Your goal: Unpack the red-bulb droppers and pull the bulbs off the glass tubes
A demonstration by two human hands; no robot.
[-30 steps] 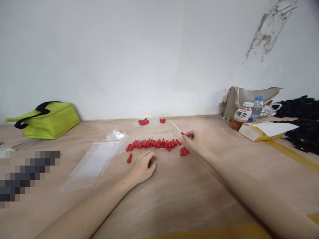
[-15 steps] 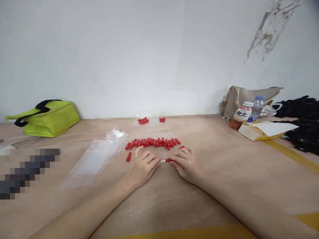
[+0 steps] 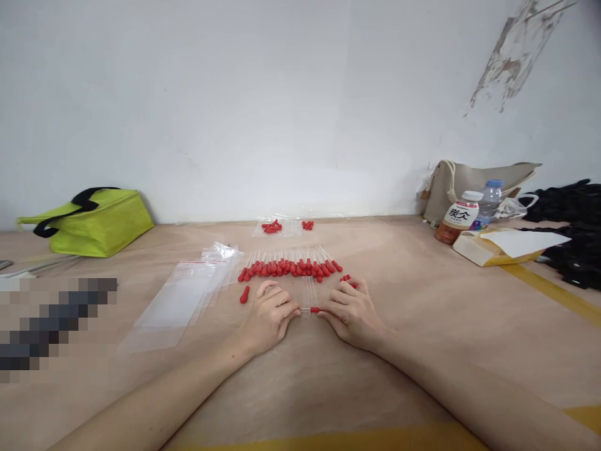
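My left hand (image 3: pixel 270 313) and my right hand (image 3: pixel 350 312) rest on the table with their fingertips almost meeting. Between them lies a clear glass dropper tube with a red rubber bulb (image 3: pixel 313 309); both hands pinch it, the right at the bulb end, the left at the glass end. Just beyond is a row of several finished droppers (image 3: pixel 288 268) with red bulbs. A few bare glass tubes (image 3: pixel 307 289) lie between the hands and that row. One loose red bulb (image 3: pixel 244 294) lies left of my left hand, and more loose bulbs (image 3: pixel 346 278) show behind my right hand.
Clear zip bags (image 3: pixel 181 300) are stacked at the left. A small bag of red bulbs (image 3: pixel 275 228) sits near the wall. A green lunch bag (image 3: pixel 94 222) stands far left; a beige tote (image 3: pixel 474 181), two bottles (image 3: pixel 457 217) and a box (image 3: pixel 498 247) are at the right.
One second ago my right hand held a dropper up beyond the row and my left hand lay curled. Both hands have since come together on the table around a tube and bulb.
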